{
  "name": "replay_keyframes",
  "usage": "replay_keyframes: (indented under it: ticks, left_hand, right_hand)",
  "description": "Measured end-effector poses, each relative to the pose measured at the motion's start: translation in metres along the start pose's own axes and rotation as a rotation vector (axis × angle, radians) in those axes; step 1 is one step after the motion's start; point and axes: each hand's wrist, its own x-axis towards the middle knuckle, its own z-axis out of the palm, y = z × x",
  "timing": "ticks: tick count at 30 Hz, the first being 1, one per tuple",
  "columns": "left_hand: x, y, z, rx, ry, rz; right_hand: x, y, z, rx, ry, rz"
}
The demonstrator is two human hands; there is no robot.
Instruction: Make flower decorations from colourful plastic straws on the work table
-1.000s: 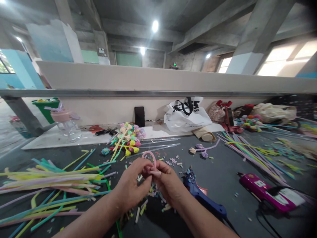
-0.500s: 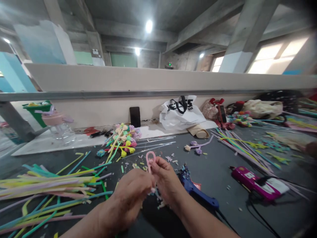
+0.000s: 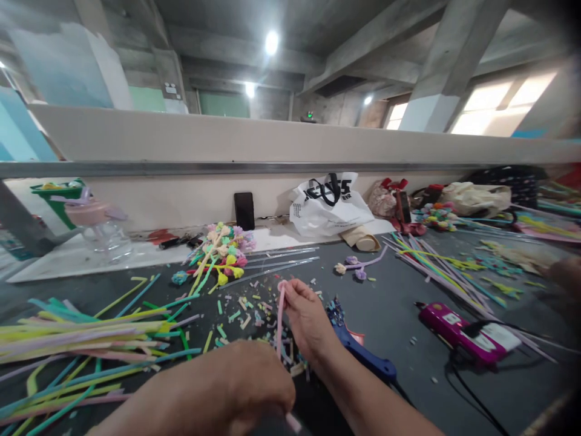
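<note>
Head view: both hands point(image 3: 272, 357) pinching pink stem point(image 3: 280, 318).

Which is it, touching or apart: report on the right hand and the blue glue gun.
Cannot tell. In the head view the right hand overlaps the blue glue gun behind it, while pinching the pink pipe cleaner; no gap or contact shows.

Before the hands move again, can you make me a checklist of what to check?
1. Right hand pinches the top of the pink pipe cleaner: ok.
2. Left hand holds its lower end, which pokes out beneath: ok.
3. Pipe cleaner straight between the hands, no loop: ok.
4. Blue glue gun lies close beside the right wrist, not touching: cannot tell.
5. Glue gun nozzle hot or cool: cannot tell.
6. Cut scraps litter the table under the hands: not ok.
</note>
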Motion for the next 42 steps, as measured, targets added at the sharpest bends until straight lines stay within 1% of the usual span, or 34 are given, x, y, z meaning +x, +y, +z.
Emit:
replay_keyframes:
  ticks: [1, 2, 3, 4, 6, 7, 8, 10, 12, 14, 17, 21, 26, 28, 30, 32, 35, 37, 39, 42]
  left_hand:
    - [0.002, -0.007, -0.003, -0.023, -0.053, -0.007]
    - [0.004, -0.016, -0.006, -0.048, -0.081, -0.027]
    - [0.006, -0.024, -0.008, -0.087, -0.097, -0.088]
    - [0.008, -0.033, -0.008, -0.121, -0.033, -0.199]
    - [0.012, -0.048, -0.002, -0.172, 0.168, -0.461]
    - [0.012, -0.053, 0.003, -0.228, 0.247, -0.546]
    - [0.013, -0.056, 0.010, -0.325, 0.282, -0.605]
    - [0.012, -0.059, 0.024, -0.587, 0.328, -0.679]
    - [0.012, -0.057, 0.034, -0.808, 0.369, -0.725]
    - [0.011, -0.055, 0.036, -0.941, 0.396, -0.743]
    - [0.011, -0.052, 0.031, -1.026, 0.392, -0.741]
    - [0.012, -0.054, 0.025, -1.013, 0.371, -0.773]
    - [0.010, -0.063, 0.027, -0.956, 0.300, -0.777]
    - [0.010, -0.065, 0.027, -0.956, 0.278, -0.772]
    - [0.010, -0.065, 0.027, -0.969, 0.264, -0.771]
    - [0.011, -0.063, 0.025, -0.945, 0.273, -0.785]
    - [0.012, -0.060, 0.024, -0.835, 0.282, -0.848]
    - [0.011, -0.060, 0.023, -0.735, 0.263, -0.881]
    - [0.010, -0.060, 0.022, -0.612, 0.250, -0.871]
    - [0.007, -0.063, 0.020, -0.388, 0.293, -0.747]
  right_hand:
    - [0.000, 0.000, 0.000, -0.034, -0.007, -0.009]
    - [0.000, 0.000, 0.000, -0.062, -0.015, -0.014]
    - [-0.001, 0.001, 0.000, -0.091, -0.026, -0.016]
    - [-0.001, 0.001, 0.001, -0.125, -0.044, -0.019]
    - [-0.004, 0.001, 0.003, -0.216, -0.080, -0.037]
    - [-0.005, 0.002, 0.003, -0.269, -0.093, -0.053]
    - [-0.006, 0.003, 0.004, -0.323, -0.101, -0.070]
    - [-0.009, 0.005, 0.005, -0.421, -0.102, -0.104]
    - [-0.011, 0.006, 0.006, -0.510, -0.100, -0.139]
    - [-0.012, 0.006, 0.006, -0.584, -0.096, -0.168]
    - [-0.013, 0.006, 0.007, -0.641, -0.093, -0.175]
    - [-0.012, 0.002, 0.007, -0.706, -0.123, -0.214]
    - [-0.011, -0.002, 0.008, -0.811, -0.152, -0.339]
    - [-0.010, -0.001, 0.007, -0.822, -0.143, -0.358]
    - [-0.010, 0.003, 0.007, -0.780, -0.120, -0.308]
    - [-0.012, 0.007, 0.007, -0.659, -0.084, -0.184]
    - [-0.014, 0.013, 0.009, -0.435, -0.051, -0.013]
    - [-0.016, 0.015, 0.010, -0.324, -0.052, 0.030]
    - [-0.018, 0.016, 0.011, -0.248, -0.049, 0.045]
    - [-0.019, 0.015, 0.013, -0.208, -0.039, 0.055]
